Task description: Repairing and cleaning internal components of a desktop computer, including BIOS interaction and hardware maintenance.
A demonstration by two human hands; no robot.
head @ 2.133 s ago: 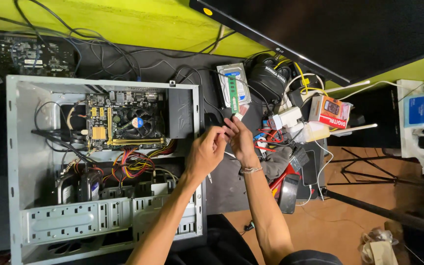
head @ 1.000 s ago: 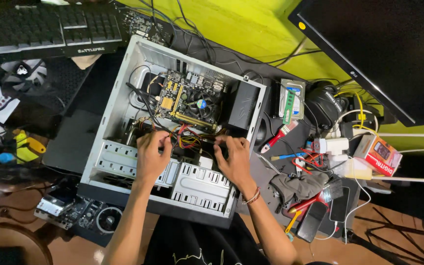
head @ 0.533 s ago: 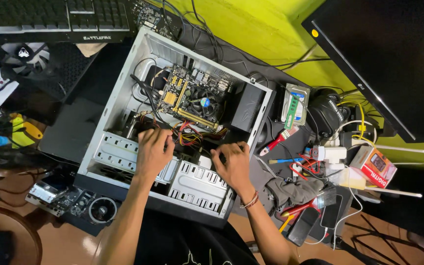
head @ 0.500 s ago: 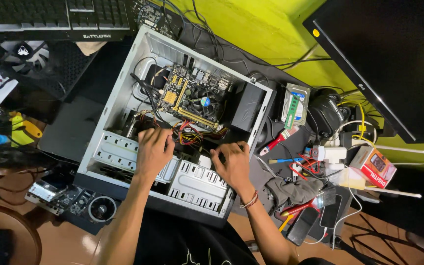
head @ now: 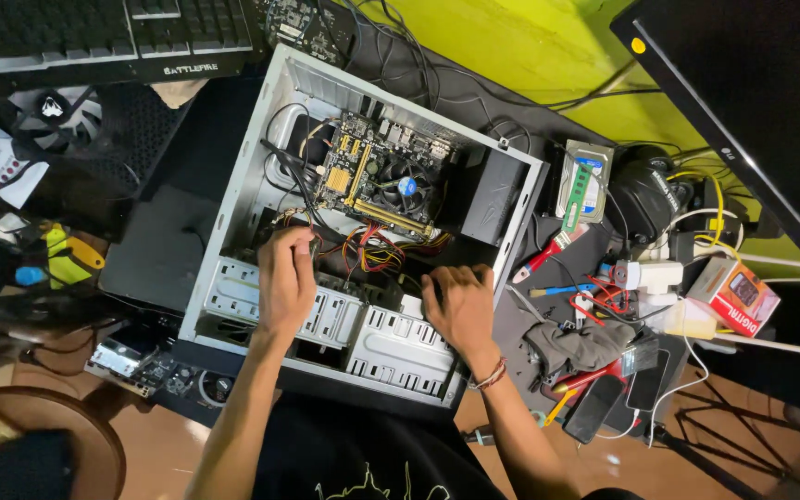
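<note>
Inside the open computer case (head: 233, 204), left hand (head: 286, 278) pinches the cable bundle (head: 377, 252) below the motherboard (head: 377, 176); right hand (head: 458, 301) rests open on the drive cage (head: 391, 338). Tugging could unseat connectors.

Bare forearms — a beaded bracelet (head: 490, 375) circles the right wrist.
</note>
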